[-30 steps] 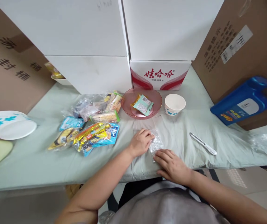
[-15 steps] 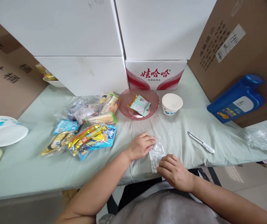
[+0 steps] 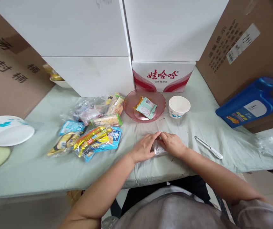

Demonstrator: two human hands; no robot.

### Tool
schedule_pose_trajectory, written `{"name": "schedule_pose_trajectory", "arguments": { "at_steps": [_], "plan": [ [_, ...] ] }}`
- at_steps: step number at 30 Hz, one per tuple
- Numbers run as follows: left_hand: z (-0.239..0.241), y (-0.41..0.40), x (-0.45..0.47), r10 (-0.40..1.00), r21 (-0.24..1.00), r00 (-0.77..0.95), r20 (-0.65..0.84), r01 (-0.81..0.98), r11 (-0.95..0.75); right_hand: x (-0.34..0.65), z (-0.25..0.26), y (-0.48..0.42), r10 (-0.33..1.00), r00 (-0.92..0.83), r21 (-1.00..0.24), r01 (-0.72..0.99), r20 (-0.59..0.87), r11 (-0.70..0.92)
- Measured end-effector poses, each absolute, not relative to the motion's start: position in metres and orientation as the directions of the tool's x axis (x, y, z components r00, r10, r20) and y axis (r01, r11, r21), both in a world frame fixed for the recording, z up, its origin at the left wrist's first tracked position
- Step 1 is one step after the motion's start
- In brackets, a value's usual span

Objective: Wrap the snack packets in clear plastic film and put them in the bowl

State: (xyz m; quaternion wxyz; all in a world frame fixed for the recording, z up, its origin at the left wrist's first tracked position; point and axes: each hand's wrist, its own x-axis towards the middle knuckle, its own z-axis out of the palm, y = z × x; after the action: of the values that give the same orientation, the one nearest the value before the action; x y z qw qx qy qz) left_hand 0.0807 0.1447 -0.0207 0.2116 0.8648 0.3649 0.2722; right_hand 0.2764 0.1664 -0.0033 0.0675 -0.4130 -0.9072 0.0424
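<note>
A crumpled clear plastic bag (image 3: 159,150) lies on the cloth at the front of the table, partly hidden under both hands. My left hand (image 3: 144,147) holds its left side, the fingers drawn together. From the right, my right hand (image 3: 173,144) closes over the bag's upper edge, and the fingertips of both hands meet there. Just beyond them stands a pink ribbed bowl (image 3: 129,111) with a pale green packet (image 3: 147,107) and a yellow one inside. A white paper cup (image 3: 179,106) with a blue pattern is right of the bowl.
Several snack packets (image 3: 93,140) are heaped to the left. A white utility knife (image 3: 208,147) lies to the right, near a blue bottle (image 3: 247,103). White boxes (image 3: 86,76) stand along the back, with brown cartons at both sides. A white plate (image 3: 14,136) sits far left.
My right hand has moved up and forward from the bag's near end to meet my left hand. The bag now looks folded or bunched shorter. The view has shifted slightly.
</note>
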Motion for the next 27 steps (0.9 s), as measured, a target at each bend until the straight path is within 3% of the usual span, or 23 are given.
{"name": "schedule_pose_trajectory", "arguments": {
  "at_steps": [8, 14, 17, 20, 23, 27],
  "plan": [
    [-0.016, 0.147, 0.077, 0.791, 0.654, 0.533, 0.299, 0.489, -0.577, 0.273, -0.019, 0.158, 0.772, -0.602, -0.071, 0.777, 0.202, 0.625],
    [-0.018, 0.15, 0.076, 0.77, 0.521, 0.535, 0.347, 0.573, -0.633, 0.28, -0.013, 0.164, 0.808, -0.552, -0.084, 0.813, 0.207, 0.576],
    [-0.018, 0.15, 0.076, 0.794, 0.509, 0.486, 0.365, 0.61, -0.607, 0.29, -0.006, 0.164, 0.831, -0.461, -0.1, 0.854, 0.311, 0.511],
    [-0.018, 0.151, 0.076, 0.784, 0.51, 0.496, 0.375, 0.596, -0.621, 0.293, -0.003, 0.15, 0.75, -0.536, -0.168, 0.759, 0.386, 0.629],
    [-0.02, 0.152, 0.075, 0.787, 0.522, 0.461, 0.41, 0.589, -0.617, 0.29, -0.012, 0.125, 0.626, -0.698, -0.232, 0.583, 0.348, 0.779],
    [-0.022, 0.154, 0.072, 0.819, 0.556, 0.376, 0.433, 0.604, -0.571, 0.292, -0.024, 0.104, 0.596, -0.718, -0.261, 0.536, 0.359, 0.803]
  ]
}}
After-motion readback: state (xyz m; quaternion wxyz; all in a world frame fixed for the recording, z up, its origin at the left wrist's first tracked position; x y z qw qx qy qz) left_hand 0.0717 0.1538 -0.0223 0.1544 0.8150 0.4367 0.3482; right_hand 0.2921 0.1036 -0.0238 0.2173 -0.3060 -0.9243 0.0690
